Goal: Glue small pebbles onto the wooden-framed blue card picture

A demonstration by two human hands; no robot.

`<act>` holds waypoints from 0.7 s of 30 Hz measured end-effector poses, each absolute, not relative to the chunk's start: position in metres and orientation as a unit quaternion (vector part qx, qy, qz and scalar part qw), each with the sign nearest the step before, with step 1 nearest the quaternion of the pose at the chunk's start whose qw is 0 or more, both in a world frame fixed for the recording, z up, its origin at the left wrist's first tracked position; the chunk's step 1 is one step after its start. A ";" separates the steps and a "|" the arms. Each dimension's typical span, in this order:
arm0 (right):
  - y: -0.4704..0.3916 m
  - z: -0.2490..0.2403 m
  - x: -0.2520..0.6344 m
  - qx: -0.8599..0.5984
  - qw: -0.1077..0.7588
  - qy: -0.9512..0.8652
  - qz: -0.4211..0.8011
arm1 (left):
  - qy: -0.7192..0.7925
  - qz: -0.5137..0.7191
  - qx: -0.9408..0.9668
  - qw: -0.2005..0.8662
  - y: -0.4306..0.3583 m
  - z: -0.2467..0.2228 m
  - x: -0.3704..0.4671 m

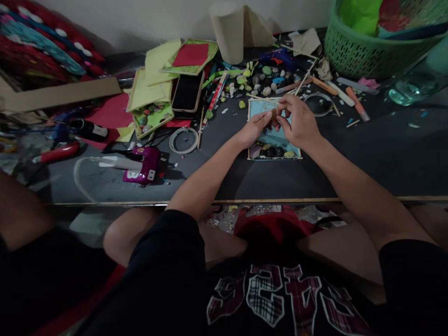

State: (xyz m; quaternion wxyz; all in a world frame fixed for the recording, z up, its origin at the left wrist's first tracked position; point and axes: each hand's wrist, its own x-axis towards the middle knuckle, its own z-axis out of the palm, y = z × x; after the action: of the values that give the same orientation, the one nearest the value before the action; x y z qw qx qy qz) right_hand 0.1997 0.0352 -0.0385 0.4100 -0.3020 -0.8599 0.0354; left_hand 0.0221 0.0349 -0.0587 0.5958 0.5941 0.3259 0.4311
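Both hands meet over a light-blue card (273, 136) framed with thin sticks. My left hand (255, 129) is closed, its fingertips pinched on a small brown piece (274, 113) that looks like a pebble. Close against it, my right hand (300, 122) has its thumb and fingers curled in at the same piece; whether it grips anything is hidden. Behind the right hand a thin stick (306, 77) slants up; I cannot tell whether the hand touches it. Dark, yellow and purplish pebbles (271, 152) line the card's near edge, and thin lines show on its upper part.
Loose painted pebbles (268, 79) lie behind the card. A tape roll (184, 140), phone (188, 92), purple device (142, 165) and framed cards (150, 91) are on the left. A green basket (367, 56) and clear glass (416, 86) stand right. Another person's arm (21, 210) is at far left.
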 end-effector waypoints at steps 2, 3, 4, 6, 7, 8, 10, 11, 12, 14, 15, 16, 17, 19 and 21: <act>0.035 -0.040 0.198 -0.319 0.396 -0.860 0.045 | 0.332 0.432 0.591 0.595 0.035 -0.060 0.022; 0.035 -0.041 0.198 -0.325 0.389 -0.861 0.048 | 0.331 0.432 0.592 0.595 0.035 -0.060 0.021; 0.035 -0.042 0.197 -0.328 0.382 -0.863 0.046 | 0.326 0.431 0.596 0.594 0.035 -0.061 0.021; 0.035 -0.043 0.195 -0.322 0.375 -0.869 0.026 | 0.318 0.429 0.605 0.591 0.035 -0.062 0.021; 0.035 -0.043 0.194 -0.315 0.379 -0.870 0.011 | 0.317 0.427 0.608 0.589 0.035 -0.062 0.021; 0.035 -0.044 0.192 -0.310 0.385 -0.869 0.002 | 0.318 0.425 0.610 0.588 0.035 -0.063 0.021; 0.034 -0.044 0.190 -0.306 0.390 -0.869 0.012 | 0.325 0.422 0.610 0.587 0.036 -0.064 0.022; 0.034 -0.044 0.189 -0.305 0.391 -0.868 0.026 | 0.325 0.422 0.609 0.587 0.036 -0.065 0.023; 0.033 -0.044 0.188 -0.306 0.389 -0.867 0.047 | 0.324 0.424 0.609 0.586 0.037 -0.066 0.023; 0.033 -0.044 0.187 -0.311 0.388 -0.862 0.098 | 0.322 0.430 0.608 0.585 0.037 -0.067 0.024; 0.033 -0.044 0.186 -0.311 0.393 -0.857 0.119 | 0.323 0.433 0.605 0.585 0.037 -0.067 0.024; 0.033 -0.045 0.186 -0.311 0.398 -0.852 0.136 | 0.326 0.434 0.600 0.588 0.037 -0.067 0.024; 0.034 -0.045 0.187 -0.309 0.402 -0.849 0.147 | 0.330 0.435 0.593 0.592 0.036 -0.066 0.024; 0.034 -0.046 0.188 -0.311 0.408 -0.844 0.157 | 0.338 0.432 0.577 0.605 0.036 -0.063 0.023; 0.034 -0.047 0.189 -0.321 0.414 -0.837 0.159 | 0.343 0.431 0.560 0.619 0.035 -0.057 0.023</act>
State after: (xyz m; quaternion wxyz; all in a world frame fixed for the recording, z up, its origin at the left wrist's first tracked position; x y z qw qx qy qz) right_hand 0.1888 0.0335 -0.0469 0.4141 -0.3206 -0.8370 0.1587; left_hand 0.0226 0.0352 -0.0573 0.6190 0.5599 0.3434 0.4306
